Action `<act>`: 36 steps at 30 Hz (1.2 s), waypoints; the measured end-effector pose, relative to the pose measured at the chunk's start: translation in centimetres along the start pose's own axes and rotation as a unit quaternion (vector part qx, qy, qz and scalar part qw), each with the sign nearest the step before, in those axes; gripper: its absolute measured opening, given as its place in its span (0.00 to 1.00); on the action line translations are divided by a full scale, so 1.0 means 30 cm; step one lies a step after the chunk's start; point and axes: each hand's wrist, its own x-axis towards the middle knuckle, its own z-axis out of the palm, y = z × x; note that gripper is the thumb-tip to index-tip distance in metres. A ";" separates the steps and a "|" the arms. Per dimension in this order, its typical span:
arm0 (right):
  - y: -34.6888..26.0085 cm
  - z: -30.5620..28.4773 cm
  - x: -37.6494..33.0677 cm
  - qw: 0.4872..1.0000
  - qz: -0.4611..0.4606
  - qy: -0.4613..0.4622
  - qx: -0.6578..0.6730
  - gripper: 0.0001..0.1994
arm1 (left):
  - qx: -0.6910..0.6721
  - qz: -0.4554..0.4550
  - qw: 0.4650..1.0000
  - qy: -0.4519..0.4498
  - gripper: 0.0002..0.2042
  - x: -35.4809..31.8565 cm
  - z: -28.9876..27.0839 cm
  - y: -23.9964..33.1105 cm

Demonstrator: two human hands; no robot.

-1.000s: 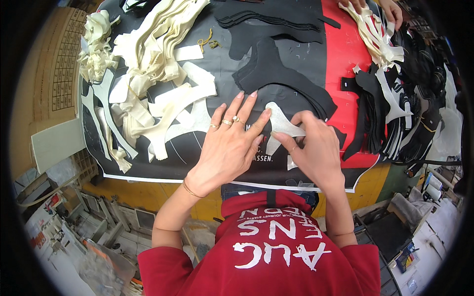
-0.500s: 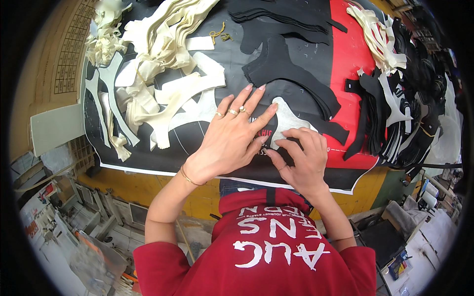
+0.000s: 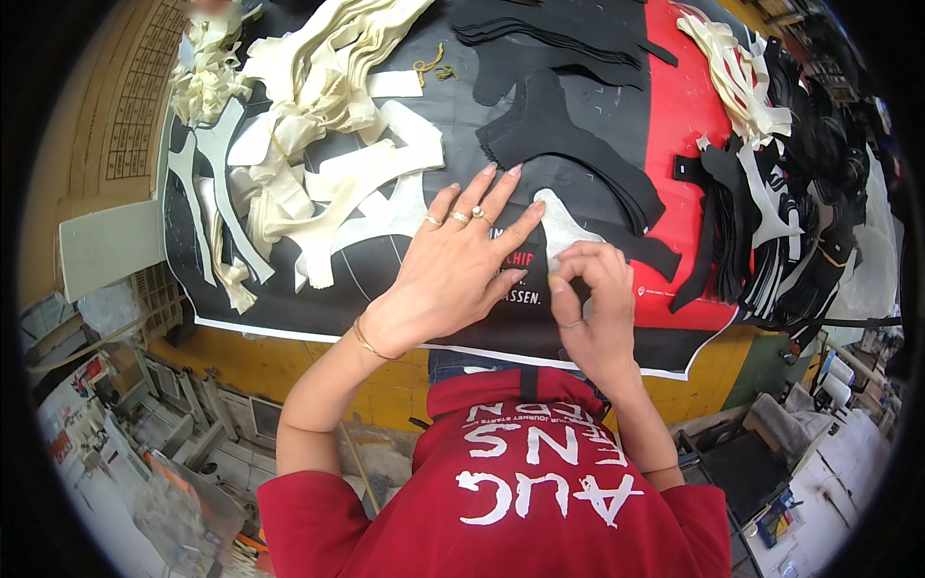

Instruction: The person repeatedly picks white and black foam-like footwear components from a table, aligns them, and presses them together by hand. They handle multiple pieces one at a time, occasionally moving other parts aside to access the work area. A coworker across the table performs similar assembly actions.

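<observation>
A small white cut piece (image 3: 567,225), fabric-like and curved, lies on the black part of the table cover. My left hand (image 3: 451,265) is spread over the cover, fingers apart, its index fingertip at the upper left tip of that piece. The thumb and index finger of my right hand (image 3: 597,301) are pinched together on the piece's lower edge, and the curled fingers hide its lower right part. Just beyond both hands, a stack of black curved pieces (image 3: 544,120) lies fanned out.
Cream cut pieces (image 3: 328,58) are heaped at the left and far left, with pale grey strips (image 3: 226,169) beside them. More black pieces (image 3: 713,222) hang together on the right, by white pieces (image 3: 766,207). Yellow string (image 3: 429,65) lies at the back. A cardboard box (image 3: 101,116) stands far left.
My right fingers have closed from a loose curl into a pinch on the white piece, whose lower end no longer shows beside them. My left hand has barely moved.
</observation>
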 end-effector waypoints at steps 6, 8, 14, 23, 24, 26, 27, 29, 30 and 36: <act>-0.020 0.024 -0.021 0.990 -0.064 -0.020 -0.121 0.08 | 0.000 0.002 1.000 0.002 0.34 0.000 0.002 -0.001; -0.022 0.041 -0.027 0.985 -0.078 -0.024 -0.154 0.09 | 0.000 0.003 1.000 0.005 0.34 -0.001 0.001 -0.001; 0.008 0.025 -0.042 0.996 -0.058 -0.045 -0.050 0.15 | -0.002 0.003 1.000 0.004 0.33 -0.001 0.001 -0.002; 0.062 -0.020 -0.048 0.981 -0.133 -0.010 -0.143 0.14 | 0.001 -0.004 1.000 -0.002 0.34 -0.003 0.007 0.000; 0.070 -0.033 -0.039 0.976 -0.146 -0.018 -0.160 0.13 | 0.001 -0.004 1.000 -0.002 0.34 -0.003 0.007 0.000; 0.086 -0.060 -0.021 0.966 -0.170 -0.032 -0.191 0.13 | 0.000 -0.004 1.000 -0.003 0.34 -0.003 0.007 0.000; 0.093 -0.063 -0.009 0.963 -0.194 -0.040 -0.185 0.13 | 0.002 -0.004 1.000 -0.002 0.34 -0.004 0.006 0.001; 0.105 -0.069 0.010 0.955 -0.235 -0.060 -0.171 0.12 | 0.004 -0.005 1.000 -0.002 0.34 -0.004 0.006 0.002; 0.109 -0.070 0.017 0.956 -0.235 -0.070 -0.162 0.12 | 0.006 0.000 1.000 0.003 0.34 -0.003 0.007 0.002; 0.122 -0.071 0.048 0.971 -0.200 -0.111 -0.065 0.09 | 0.011 0.009 1.000 0.015 0.33 -0.004 0.008 0.001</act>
